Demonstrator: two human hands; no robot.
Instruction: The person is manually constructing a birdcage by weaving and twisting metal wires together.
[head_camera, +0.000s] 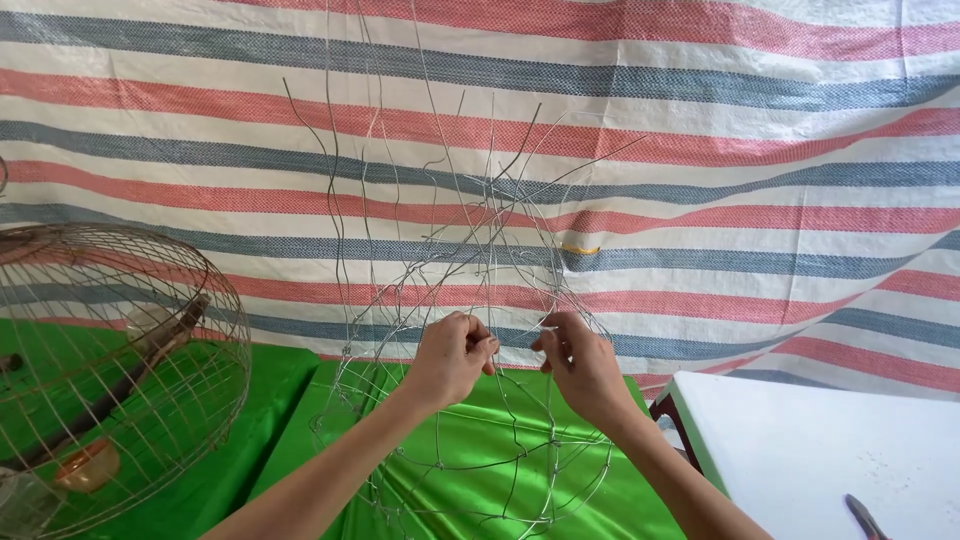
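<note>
Two hands, the left hand (450, 355) and the right hand (580, 365), work on one unfinished wire frame (470, 300). One finished wire cage (110, 370) stands at left. One orange cup (85, 465) sits inside it. One white tabletop (800, 450) carries one tool (865, 517). One striped tarp (700, 150) hangs behind.

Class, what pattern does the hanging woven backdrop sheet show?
Red, blue and white horizontal stripes on the woven backdrop sheet; head view.

Wire frame (470, 300) betw. the hands: thin bare metal, grey, dull sheen, kinked in places. Finished cage (110, 370) at left: same metal wire, w/ rusty-brown tint at top. Table cloth (480, 440): green, satiny, glossy, creased. Backdrop tarp (700, 150): woven plastic, matt, coarse weave. White tabletop (820, 450): smooth, matt, lightly speckled.
</note>
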